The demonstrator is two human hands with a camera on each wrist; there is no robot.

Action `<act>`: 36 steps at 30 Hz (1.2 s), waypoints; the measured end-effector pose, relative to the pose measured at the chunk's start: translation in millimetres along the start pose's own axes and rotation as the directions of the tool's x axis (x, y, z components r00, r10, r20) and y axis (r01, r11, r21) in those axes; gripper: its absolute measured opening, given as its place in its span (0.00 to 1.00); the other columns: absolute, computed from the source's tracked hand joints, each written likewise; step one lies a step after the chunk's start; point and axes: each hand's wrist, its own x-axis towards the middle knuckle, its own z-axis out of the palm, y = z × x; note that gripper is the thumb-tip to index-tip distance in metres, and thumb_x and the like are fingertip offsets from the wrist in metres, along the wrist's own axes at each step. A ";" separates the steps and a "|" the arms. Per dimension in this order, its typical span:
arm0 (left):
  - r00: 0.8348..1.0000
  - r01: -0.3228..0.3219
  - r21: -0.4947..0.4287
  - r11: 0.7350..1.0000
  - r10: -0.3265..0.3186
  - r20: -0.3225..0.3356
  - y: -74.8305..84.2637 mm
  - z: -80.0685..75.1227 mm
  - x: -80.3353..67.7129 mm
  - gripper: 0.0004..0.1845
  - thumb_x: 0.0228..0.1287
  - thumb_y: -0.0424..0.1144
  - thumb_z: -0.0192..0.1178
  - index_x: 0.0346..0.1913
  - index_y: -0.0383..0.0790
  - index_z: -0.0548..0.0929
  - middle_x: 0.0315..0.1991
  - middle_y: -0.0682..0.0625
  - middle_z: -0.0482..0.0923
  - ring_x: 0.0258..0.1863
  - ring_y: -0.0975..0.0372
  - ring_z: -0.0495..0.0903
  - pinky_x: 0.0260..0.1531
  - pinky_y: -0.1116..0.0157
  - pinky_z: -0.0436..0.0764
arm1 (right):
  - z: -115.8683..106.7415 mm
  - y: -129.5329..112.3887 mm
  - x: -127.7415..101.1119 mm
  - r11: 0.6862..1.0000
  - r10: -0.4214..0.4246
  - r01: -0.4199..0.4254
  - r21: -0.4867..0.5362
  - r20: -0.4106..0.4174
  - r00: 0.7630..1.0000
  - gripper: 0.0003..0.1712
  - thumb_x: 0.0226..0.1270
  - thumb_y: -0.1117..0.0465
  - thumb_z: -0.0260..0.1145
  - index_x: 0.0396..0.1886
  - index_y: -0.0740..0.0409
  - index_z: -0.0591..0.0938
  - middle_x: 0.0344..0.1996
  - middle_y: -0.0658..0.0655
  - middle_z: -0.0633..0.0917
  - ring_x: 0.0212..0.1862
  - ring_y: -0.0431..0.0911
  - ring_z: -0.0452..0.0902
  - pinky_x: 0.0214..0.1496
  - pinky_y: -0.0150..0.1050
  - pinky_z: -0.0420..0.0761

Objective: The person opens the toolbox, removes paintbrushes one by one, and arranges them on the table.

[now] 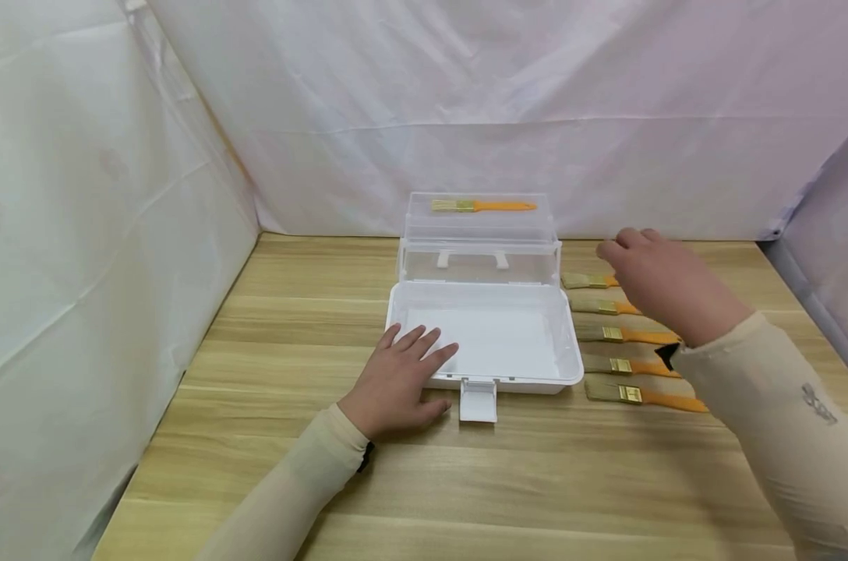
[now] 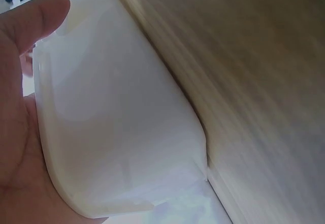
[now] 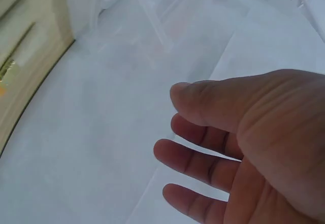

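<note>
A white plastic box [image 1: 494, 335] stands with its clear lid [image 1: 480, 230] tipped back. My left hand [image 1: 399, 382] rests over its front left corner, fingers spread across the rim, thumb outside the front wall. The left wrist view shows that thumb [image 2: 48, 18] along the box's outer wall [image 2: 117, 112]. One paintbrush [image 1: 504, 206] with an orange handle lies in the raised lid. In the air right of the box, my right hand [image 1: 666, 280] holds nothing; its fingers [image 3: 190, 163] are loosely bent. Several more paintbrushes [image 1: 651, 336] lie below it, some handles partly hidden by the hand.
The wooden table [image 1: 312, 296] is bounded by white cloth at the back [image 1: 340, 156] and the left [image 1: 101, 234]. A grey edge strip [image 1: 824, 312] runs along the right side. The box's white latch flap [image 1: 478, 403] hangs out at the front.
</note>
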 end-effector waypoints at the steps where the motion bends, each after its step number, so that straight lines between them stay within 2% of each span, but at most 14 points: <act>1: 1.000 0.000 -0.001 1.000 0.000 0.000 0.0 -0.3 0.1 0.39 0.59 0.60 0.63 0.73 0.52 0.70 0.71 0.45 0.67 0.72 0.50 0.63 0.70 0.45 0.51 | -2.4 0.1 6.5 1.000 -0.001 0.001 0.002 0.004 1.000 0.21 0.64 0.74 0.65 0.56 0.67 0.76 0.45 0.67 0.78 0.46 0.63 0.76 0.42 0.56 0.78; 4: 1.000 -0.003 -0.008 1.000 0.003 -0.004 -0.2 -0.8 0.1 0.38 0.59 0.60 0.63 0.72 0.52 0.70 0.71 0.45 0.68 0.71 0.50 0.63 0.70 0.45 0.51 | -6.7 -0.2 23.9 1.000 -0.007 0.007 -0.001 -0.014 1.000 0.19 0.65 0.73 0.64 0.56 0.66 0.76 0.44 0.66 0.78 0.46 0.62 0.75 0.40 0.57 0.77; 9: 1.000 -0.007 -0.015 1.000 0.007 -0.012 -1.6 0.3 -0.9 0.38 0.59 0.59 0.64 0.72 0.52 0.71 0.70 0.45 0.68 0.71 0.50 0.64 0.70 0.45 0.52 | -6.8 -10.1 47.5 0.996 -0.066 0.058 -0.070 -0.114 0.991 0.14 0.69 0.74 0.59 0.53 0.66 0.76 0.44 0.68 0.77 0.46 0.64 0.74 0.42 0.58 0.76; 12: 1.000 -0.002 -0.011 1.000 0.002 -0.013 -2.7 1.5 -2.1 0.38 0.59 0.59 0.64 0.72 0.52 0.70 0.70 0.45 0.68 0.71 0.50 0.64 0.70 0.45 0.52 | -6.2 -18.5 60.9 0.990 -0.109 0.090 -0.107 -0.182 0.977 0.14 0.67 0.71 0.64 0.51 0.66 0.76 0.44 0.67 0.77 0.47 0.64 0.73 0.46 0.59 0.76; 16: 1.000 -0.002 -0.018 1.000 0.002 -0.015 -2.8 2.5 -2.0 0.38 0.59 0.60 0.63 0.72 0.53 0.70 0.71 0.45 0.68 0.72 0.50 0.63 0.71 0.46 0.50 | -5.8 -24.1 76.3 0.986 -0.146 0.122 -0.116 -0.227 0.963 0.19 0.61 0.67 0.71 0.50 0.65 0.75 0.43 0.65 0.77 0.47 0.62 0.73 0.49 0.59 0.75; 21: 1.000 -0.001 -0.027 1.000 0.001 -0.007 -2.0 2.2 -0.8 0.38 0.60 0.59 0.63 0.73 0.53 0.69 0.71 0.45 0.67 0.72 0.50 0.62 0.71 0.46 0.49 | -2.2 -25.0 96.2 0.978 -0.188 0.159 -0.134 -0.240 0.952 0.17 0.63 0.67 0.69 0.50 0.65 0.76 0.43 0.64 0.77 0.48 0.62 0.73 0.48 0.58 0.75; 26: 1.000 0.001 -0.034 0.999 -0.001 -0.003 -1.6 1.8 -0.1 0.38 0.60 0.59 0.64 0.73 0.53 0.69 0.71 0.45 0.67 0.72 0.50 0.62 0.71 0.46 0.49 | 4.6 -23.6 117.9 0.969 -0.216 0.181 -0.170 -0.218 0.952 0.12 0.69 0.68 0.62 0.50 0.65 0.77 0.41 0.64 0.77 0.46 0.61 0.73 0.46 0.57 0.76; 31: 1.000 -0.001 -0.020 1.000 0.001 0.000 -1.9 2.0 0.1 0.38 0.60 0.60 0.62 0.73 0.53 0.69 0.71 0.45 0.68 0.72 0.50 0.62 0.71 0.46 0.49 | 9.4 -22.8 138.7 0.962 -0.201 0.175 -0.210 -0.111 0.973 0.15 0.72 0.67 0.59 0.55 0.66 0.77 0.45 0.66 0.78 0.48 0.61 0.73 0.48 0.57 0.77; 36: 1.000 0.001 -0.019 1.000 -0.001 -0.001 -0.7 2.3 0.2 0.39 0.60 0.60 0.62 0.73 0.53 0.69 0.71 0.45 0.68 0.72 0.50 0.62 0.71 0.46 0.49 | 9.4 -19.9 160.5 0.961 -0.177 0.167 -0.222 -0.023 0.984 0.15 0.74 0.67 0.56 0.56 0.66 0.76 0.46 0.66 0.78 0.47 0.61 0.73 0.46 0.56 0.78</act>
